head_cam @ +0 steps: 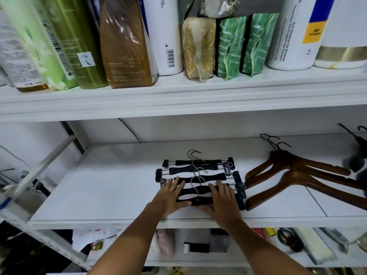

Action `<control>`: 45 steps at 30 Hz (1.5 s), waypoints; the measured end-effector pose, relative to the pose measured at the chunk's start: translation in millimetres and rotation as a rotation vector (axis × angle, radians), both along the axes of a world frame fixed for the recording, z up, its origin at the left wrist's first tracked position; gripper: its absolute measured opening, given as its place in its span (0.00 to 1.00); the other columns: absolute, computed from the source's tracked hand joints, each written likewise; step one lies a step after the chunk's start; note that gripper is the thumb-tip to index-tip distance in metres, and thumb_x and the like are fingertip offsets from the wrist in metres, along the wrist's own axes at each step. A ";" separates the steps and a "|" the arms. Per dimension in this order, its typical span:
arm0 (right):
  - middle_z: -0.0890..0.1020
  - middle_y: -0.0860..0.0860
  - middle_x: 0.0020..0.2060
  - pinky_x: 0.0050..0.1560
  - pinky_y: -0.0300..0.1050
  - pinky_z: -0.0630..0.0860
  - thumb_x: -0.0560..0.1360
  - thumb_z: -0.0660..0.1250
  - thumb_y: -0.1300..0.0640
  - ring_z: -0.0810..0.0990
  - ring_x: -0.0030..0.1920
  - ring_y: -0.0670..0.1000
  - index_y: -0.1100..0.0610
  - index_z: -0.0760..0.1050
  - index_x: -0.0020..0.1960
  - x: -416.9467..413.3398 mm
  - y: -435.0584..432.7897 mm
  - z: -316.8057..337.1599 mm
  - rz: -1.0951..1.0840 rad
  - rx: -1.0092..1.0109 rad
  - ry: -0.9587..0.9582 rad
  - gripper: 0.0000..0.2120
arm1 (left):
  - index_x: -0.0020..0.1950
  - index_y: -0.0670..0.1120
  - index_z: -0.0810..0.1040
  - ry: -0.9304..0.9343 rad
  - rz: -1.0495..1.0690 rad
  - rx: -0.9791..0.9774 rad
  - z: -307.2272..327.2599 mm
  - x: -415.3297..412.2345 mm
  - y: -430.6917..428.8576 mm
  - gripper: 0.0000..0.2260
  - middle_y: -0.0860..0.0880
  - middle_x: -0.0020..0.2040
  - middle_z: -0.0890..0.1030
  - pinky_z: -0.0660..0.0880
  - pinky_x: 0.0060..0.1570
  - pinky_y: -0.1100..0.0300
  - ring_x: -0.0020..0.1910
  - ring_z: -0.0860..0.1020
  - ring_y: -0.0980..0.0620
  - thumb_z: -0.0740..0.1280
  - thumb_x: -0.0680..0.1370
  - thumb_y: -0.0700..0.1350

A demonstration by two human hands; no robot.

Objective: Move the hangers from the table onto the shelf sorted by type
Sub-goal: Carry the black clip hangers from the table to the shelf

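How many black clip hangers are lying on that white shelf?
5. The black clip hangers lie in a row from back to front in the shelf's middle: two at the back, one mid-row, and the two nearest under the left hand and right hand.

Head-worn view, forward and down, close to a white shelf [99,187].

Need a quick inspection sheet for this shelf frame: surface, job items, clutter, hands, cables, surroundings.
Surface: white middle shelf, bare at left.
Job's things: black clip hangers in a row at centre; brown wooden hangers stacked to their right, apart.
Clutter: dark blurred items at far right.
Grippers: left hand and right hand flat on the nearest clip hangers.
Cables: thin wire on back wall.
Surroundings: bottles and bags on shelf above; oddments below.
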State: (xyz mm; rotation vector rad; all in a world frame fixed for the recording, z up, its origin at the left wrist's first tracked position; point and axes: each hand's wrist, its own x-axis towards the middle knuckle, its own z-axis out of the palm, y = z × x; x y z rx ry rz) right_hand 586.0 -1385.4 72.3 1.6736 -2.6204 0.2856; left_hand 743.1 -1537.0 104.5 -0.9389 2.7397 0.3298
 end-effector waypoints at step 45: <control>0.68 0.53 0.70 0.70 0.50 0.60 0.78 0.56 0.40 0.68 0.69 0.56 0.52 0.59 0.75 -141.3 152.0 151.8 -0.361 -0.095 -0.030 0.30 | 0.77 0.50 0.57 0.241 -0.320 0.043 141.2 -213.2 139.8 0.31 0.48 0.76 0.60 0.59 0.72 0.55 0.73 0.62 0.47 0.64 0.78 0.57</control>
